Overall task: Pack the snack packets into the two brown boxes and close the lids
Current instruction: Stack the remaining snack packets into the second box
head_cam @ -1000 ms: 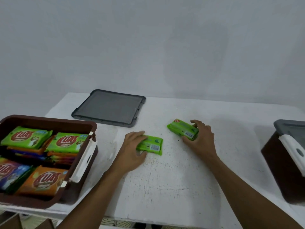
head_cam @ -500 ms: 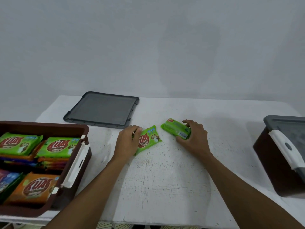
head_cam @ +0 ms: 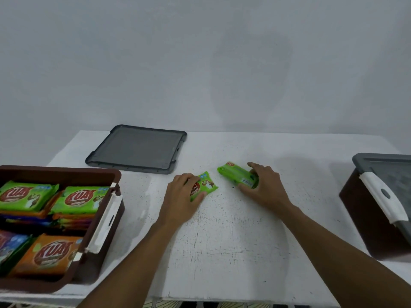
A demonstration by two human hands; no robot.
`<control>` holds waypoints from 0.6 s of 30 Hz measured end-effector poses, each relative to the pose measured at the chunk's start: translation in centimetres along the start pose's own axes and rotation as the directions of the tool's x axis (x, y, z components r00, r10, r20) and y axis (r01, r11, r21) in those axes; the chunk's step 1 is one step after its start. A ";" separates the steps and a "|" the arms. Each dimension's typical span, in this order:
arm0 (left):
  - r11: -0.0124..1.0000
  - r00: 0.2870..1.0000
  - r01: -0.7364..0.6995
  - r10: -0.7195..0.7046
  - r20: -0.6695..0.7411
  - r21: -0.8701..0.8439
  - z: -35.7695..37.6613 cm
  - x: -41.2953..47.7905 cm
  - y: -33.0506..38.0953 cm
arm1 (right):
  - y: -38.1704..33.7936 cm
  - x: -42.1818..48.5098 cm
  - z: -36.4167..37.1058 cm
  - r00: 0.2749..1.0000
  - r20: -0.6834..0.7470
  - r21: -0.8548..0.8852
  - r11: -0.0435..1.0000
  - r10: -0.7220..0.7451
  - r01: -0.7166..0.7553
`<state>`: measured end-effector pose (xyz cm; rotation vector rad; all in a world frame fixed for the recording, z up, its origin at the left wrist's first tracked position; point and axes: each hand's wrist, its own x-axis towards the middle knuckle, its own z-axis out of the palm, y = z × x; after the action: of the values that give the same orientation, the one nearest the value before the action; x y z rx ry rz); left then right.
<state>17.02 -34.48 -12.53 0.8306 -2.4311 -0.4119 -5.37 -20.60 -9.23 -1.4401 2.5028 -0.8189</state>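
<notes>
L hand [head_cam: 182,196] grips green pkt [head_cam: 205,187]; R hand [head_cam: 265,187] grips 2nd green pkt [head_cam: 236,175], both on table [head_cam: 222,241]

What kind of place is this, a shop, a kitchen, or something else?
Hard to say for sure; probably a plain workroom set up for packing. There is only a worn white table against a bare wall, an open brown box of snack packets, and a loose grey lid.
</notes>
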 end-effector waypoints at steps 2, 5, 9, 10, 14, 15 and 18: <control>1.000 1.000 0.010 -0.011 -0.008 -0.024 -0.1 0.2 0.0 | -0.3 0.0 -1.4 0.999 -0.052 0.096 0.995 0.014 -0.009; 0.999 1.000 0.011 -0.012 -0.017 -0.045 0.0 0.2 0.0 | 0.1 0.8 -2.5 0.989 -0.121 0.226 0.972 0.089 -0.060; 0.999 1.000 0.016 -0.017 -0.011 -0.051 0.0 0.3 0.1 | 1.0 0.8 -2.7 0.988 -0.111 0.219 0.972 0.107 -0.081; 0.998 1.000 0.017 -0.017 -0.010 -0.053 0.0 0.3 0.0 | 1.1 0.8 -2.7 0.988 -0.127 0.211 0.975 0.092 -0.064; 0.999 1.000 0.006 -0.007 -0.015 -0.047 -0.2 0.2 0.2 | 0.1 0.8 -3.0 0.974 -0.188 0.345 0.937 0.128 -0.057; 0.999 1.000 -0.005 0.004 -0.019 -0.040 -0.3 0.2 0.3 | -0.5 0.7 -3.3 0.962 -0.174 0.524 0.847 0.209 -0.090; 0.998 0.999 -0.022 0.020 -0.026 -0.051 -0.4 0.3 0.6 | -2.4 0.5 -4.1 0.916 0.125 0.986 0.054 0.382 -0.157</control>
<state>16.78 -34.25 -11.80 0.7833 -2.3933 -0.4508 -5.37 -20.34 -4.43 -0.3118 1.3358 -2.0081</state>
